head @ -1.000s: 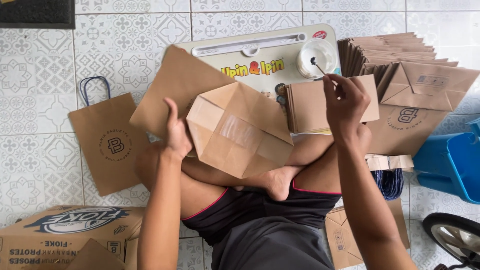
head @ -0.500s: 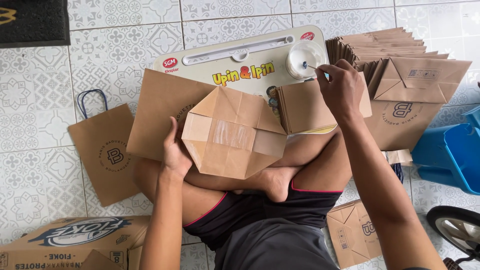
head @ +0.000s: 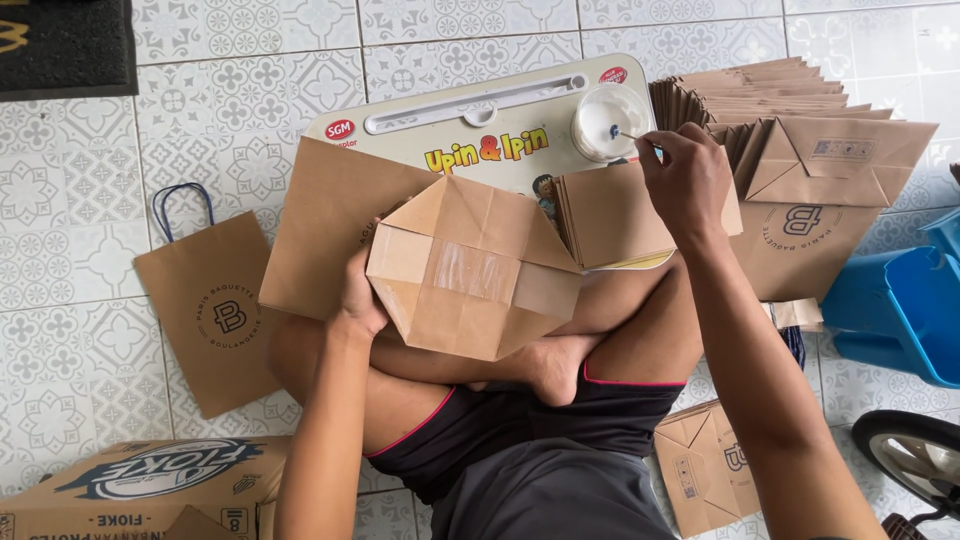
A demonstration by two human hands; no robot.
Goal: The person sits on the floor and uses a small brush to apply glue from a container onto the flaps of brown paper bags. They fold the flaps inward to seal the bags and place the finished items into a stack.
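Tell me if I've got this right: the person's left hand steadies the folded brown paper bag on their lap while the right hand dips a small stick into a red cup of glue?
Not quite: the cup of glue is clear plastic with white glue inside, not red, as the head view shows. The rest holds: the left hand steadies the folded brown paper bag on the lap, and the right hand holds the small stick at it.

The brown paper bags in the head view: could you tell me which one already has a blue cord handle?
The flat brown paper bag on the tiled floor beyond the left hand; a blue cord loop rises from its top edge. No handle shows on the others.
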